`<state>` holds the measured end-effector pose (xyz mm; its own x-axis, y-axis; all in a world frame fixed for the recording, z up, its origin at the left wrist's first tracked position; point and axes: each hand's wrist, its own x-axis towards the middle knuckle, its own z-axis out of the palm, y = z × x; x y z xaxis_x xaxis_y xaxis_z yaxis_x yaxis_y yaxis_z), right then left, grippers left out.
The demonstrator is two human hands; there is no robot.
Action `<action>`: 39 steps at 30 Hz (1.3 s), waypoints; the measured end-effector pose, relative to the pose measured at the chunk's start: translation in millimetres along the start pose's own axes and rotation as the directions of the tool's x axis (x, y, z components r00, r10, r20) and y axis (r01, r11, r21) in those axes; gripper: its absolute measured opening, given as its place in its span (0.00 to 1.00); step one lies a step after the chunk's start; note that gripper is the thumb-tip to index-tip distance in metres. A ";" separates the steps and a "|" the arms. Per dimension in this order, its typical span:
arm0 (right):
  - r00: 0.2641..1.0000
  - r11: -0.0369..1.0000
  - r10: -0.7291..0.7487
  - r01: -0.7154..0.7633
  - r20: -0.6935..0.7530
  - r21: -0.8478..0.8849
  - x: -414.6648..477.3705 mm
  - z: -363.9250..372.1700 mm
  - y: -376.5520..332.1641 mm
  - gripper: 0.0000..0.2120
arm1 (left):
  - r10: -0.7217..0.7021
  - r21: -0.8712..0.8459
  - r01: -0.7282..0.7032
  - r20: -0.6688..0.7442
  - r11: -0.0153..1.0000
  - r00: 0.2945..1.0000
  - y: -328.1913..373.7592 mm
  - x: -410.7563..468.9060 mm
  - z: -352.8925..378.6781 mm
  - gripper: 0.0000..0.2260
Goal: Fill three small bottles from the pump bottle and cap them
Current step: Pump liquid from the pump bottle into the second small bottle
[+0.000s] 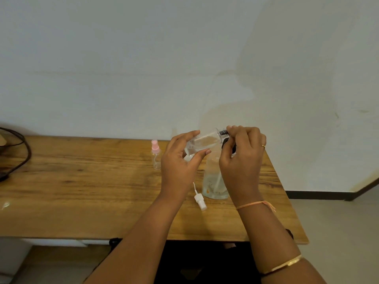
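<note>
Head view: clamps small bottle [205, 141] sideways between left hand [180, 162] fingers and thumb; pinches its black right end with right hand [244, 158] fingers, above pump bottle [213, 181].

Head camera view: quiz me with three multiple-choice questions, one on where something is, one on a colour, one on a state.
1. Where is the white spray cap?
A) lying on the table beside the pump bottle
B) screwed onto a bottle
C) on the floor

2. What colour is the top of the small bottle standing on the table?
A) black
B) green
C) pink

3. How is the clear bottle in the left hand held?
A) upright
B) tipped onto its side, neck toward the right hand
C) upside down

Answers:
1 A: it lies loose by the pump bottle's base.
2 C: its sprayer top is pink.
3 B: its neck points sideways to the right hand's fingers.
</note>
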<state>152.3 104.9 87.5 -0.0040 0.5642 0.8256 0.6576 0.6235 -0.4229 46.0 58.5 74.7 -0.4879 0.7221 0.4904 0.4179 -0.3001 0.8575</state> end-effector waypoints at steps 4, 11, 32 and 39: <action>0.999 1.000 0.007 -0.006 0.051 -0.011 7.3 -7.1 -3.6 0.10 | 0.020 -0.014 -0.020 -0.019 1.000 1.000 -0.5 0.9 0.1 0.19; 0.997 0.999 0.012 -0.009 0.083 -0.042 12.5 -5.7 -6.5 0.11 | 0.029 0.007 -0.029 -0.025 1.000 0.999 -4.4 2.3 0.4 0.19; 0.997 0.999 0.017 -0.013 0.078 -0.045 13.2 -8.7 -6.9 0.09 | 0.034 0.010 -0.034 -0.031 0.999 0.999 -1.6 2.4 2.6 0.19; 0.999 0.998 0.010 -0.008 0.039 -0.057 2.1 3.2 0.0 0.09 | 0.031 0.062 -0.031 -0.008 0.998 0.999 -4.3 1.0 0.7 0.19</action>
<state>149.9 107.8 88.2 -0.0266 0.5908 0.8064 0.6996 0.5873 -0.4071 44.3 61.0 71.4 -0.4811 0.7071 0.5182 0.4796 -0.2825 0.8307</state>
